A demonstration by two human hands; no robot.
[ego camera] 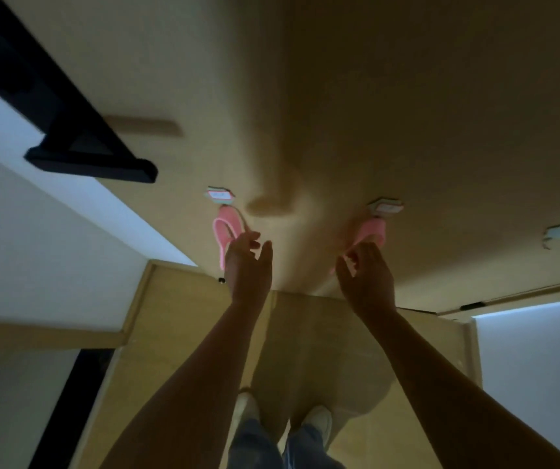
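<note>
A wide tan board (407, 113) fills our view. Near its lower edge our left hand (248, 265) lies over a pink loop (221, 231), fingers straight and slightly spread. Our right hand (366, 275), also low on the board, curls its fingers at a pink strap (371, 231); we cannot tell whether they pinch it. A hexagonal tag (220, 195) tops the loop, and a second tag (385, 207) tops the strap.

Both my arms run bare from the bottom edge up toward mid-frame: the left forearm (183, 384) from the lower left, the right forearm (447, 370) from the lower right. My left hand (248, 265) sits just left of centre, fingers straight and loosely spread, thumb apart. My right hand (366, 279), right of centre, has its fingers curled inward — whether they pinch anything I can't tell. The hands are level and apart.
</note>
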